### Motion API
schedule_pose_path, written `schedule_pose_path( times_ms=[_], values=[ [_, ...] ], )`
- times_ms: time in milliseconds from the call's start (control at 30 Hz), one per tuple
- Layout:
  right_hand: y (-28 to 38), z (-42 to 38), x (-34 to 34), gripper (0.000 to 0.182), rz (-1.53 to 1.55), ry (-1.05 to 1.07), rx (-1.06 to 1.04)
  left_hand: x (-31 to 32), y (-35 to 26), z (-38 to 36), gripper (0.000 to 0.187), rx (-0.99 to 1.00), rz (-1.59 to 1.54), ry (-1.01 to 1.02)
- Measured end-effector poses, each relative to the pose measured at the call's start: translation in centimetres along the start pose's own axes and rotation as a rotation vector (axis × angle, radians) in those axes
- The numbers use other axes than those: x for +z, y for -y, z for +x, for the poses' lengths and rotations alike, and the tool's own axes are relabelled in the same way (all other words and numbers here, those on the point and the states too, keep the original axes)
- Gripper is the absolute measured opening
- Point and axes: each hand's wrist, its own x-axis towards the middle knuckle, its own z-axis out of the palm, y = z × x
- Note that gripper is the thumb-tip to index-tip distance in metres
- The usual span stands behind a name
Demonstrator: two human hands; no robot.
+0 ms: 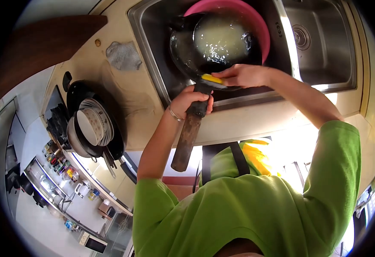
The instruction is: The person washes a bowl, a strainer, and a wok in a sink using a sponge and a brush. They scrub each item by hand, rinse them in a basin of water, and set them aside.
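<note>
A dark wok (181,53) is held over the left sink basin, and its wooden-ended handle (186,143) points down toward my body. My left hand (191,102) is wrapped round the handle near the wok. In my right hand (241,76) is a yellow sponge (212,79), pressed against the place where the handle meets the wok. Behind and partly under the wok sits a pink basin (262,32). Cloudy liquid (221,40) with bright reflections shows beside the wok's dark rim; which vessel holds it is hard to tell.
The second sink basin (331,55) with its drain lies to the right. A grey cloth (124,55) rests on the counter (140,122) left of the sink. Further left stand stacked pans (73,137) and patterned bowls (89,126). A brown board (46,51) is at the upper left.
</note>
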Motion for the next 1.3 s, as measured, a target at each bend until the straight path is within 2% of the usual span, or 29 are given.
schedule_pose_path(
  times_ms=[67, 100, 167, 200, 267, 367, 533, 600, 633, 667, 733, 767, 800, 867, 933, 967, 1000, 1033, 1100, 1200, 1233, 1300],
  values=[
    [-1.4, -1.0, -1.1, 0.041, -0.346, -0.033, -0.202, 0.3, 0.0, 0.0, 0.024, 0.016, -0.039, -0.022],
    [-1.4, -1.4, -1.6, 0.041, -0.344, -0.036, -0.202, 0.3, -0.2, -0.2, 0.024, 0.02, -0.014, -0.043],
    [-1.0, -2.7, -2.6, 0.042, -0.811, -0.006, 0.092, 0.7, -0.1, -0.3, 0.023, 0.023, -0.004, -0.074],
    [-1.4, -2.5, -3.1, 0.042, -0.814, -0.015, 0.092, 1.0, -0.5, -0.3, 0.023, 0.028, 0.003, -0.071],
    [-3.2, -1.2, -3.6, 0.035, -1.03, -0.216, 0.263, 2.2, -1.3, -0.9, 0.023, 0.021, 0.039, -0.139],
    [-4.3, 1.4, -5.0, 0.026, -1.118, -0.304, 0.297, 3.2, -2.8, -1.7, 0.021, 0.021, 0.067, -0.12],
    [-4.9, 4.9, -6.9, 0.026, -1.105, -0.511, 0.238, 6.2, -6.0, -3.6, 0.018, -0.072, 0.168, -0.206],
    [-4.8, 5.2, -7.5, 0.027, -1.151, -0.653, 0.136, 7.2, -7.2, -4.6, 0.018, -0.098, 0.196, -0.219],
    [-5.0, 5.1, -7.7, 0.025, -1.049, -0.774, 0.055, 7.5, -7.7, -5.2, 0.019, -0.126, 0.213, -0.233],
    [-5.5, 5.7, -8.0, 0.025, -1.043, -0.78, 0.051, 7.9, -8.2, -5.9, 0.019, -0.157, 0.229, -0.247],
    [-7.0, 7.9, -8.6, 0.03, -0.435, -0.965, 0.241, 8.9, -9.4, -7.1, 0.02, -0.184, 0.269, -0.279],
    [-7.3, 7.6, -8.1, 0.041, -0.526, -0.876, 0.201, 9.2, -9.7, -7.6, 0.02, -0.217, 0.303, -0.305],
    [-7.3, 7.5, -7.9, 0.037, -0.656, -0.75, 0.215, 9.4, -9.8, -8.0, 0.02, -0.224, 0.306, -0.311],
    [-5.7, 4.9, -7.1, 0.032, -0.758, -0.677, 0.126, 9.6, -10.1, -8.7, 0.02, -0.187, 0.298, -0.357],
    [-1.7, 0.7, -6.8, 0.034, -0.439, -0.562, 0.134, 10.0, -10.6, -9.0, 0.02, -0.196, 0.321, -0.388],
    [-0.6, -1.5, -6.1, 0.036, -0.174, -0.576, 0.025, 10.2, -10.8, -9.3, 0.019, -0.2, 0.353, -0.417],
    [0.0, -1.8, -5.2, 0.038, -0.039, -0.53, -0.242, 10.3, -10.9, -9.4, 0.019, -0.199, 0.359, -0.417],
    [0.1, -3.3, -5.0, 0.038, 0.226, -0.261, -0.16, 10.3, -11.1, -9.5, 0.018, -0.17, 0.334, -0.419],
    [1.4, -5.2, -3.0, 0.035, 0.534, -0.045, -0.214, 10.2, -11.3, -10.0, 0.018, -0.151, 0.309, -0.427],
    [2.3, -6.2, -1.7, 0.031, 0.524, 0.15, -0.193, 10.5, -11.8, -10.2, 0.018, -0.099, 0.371, -0.363],
    [1.9, -5.7, -2.0, 0.03, 0.414, 0.141, -0.178, 10.9, -11.9, -10.5, 0.018, -0.106, 0.408, -0.363],
    [-1.3, -2.5, -1.7, 0.028, 0.067, -0.104, -0.23, 11.5, -12.2, -10.7, 0.019, -0.111, 0.455, -0.356]
  ],
)
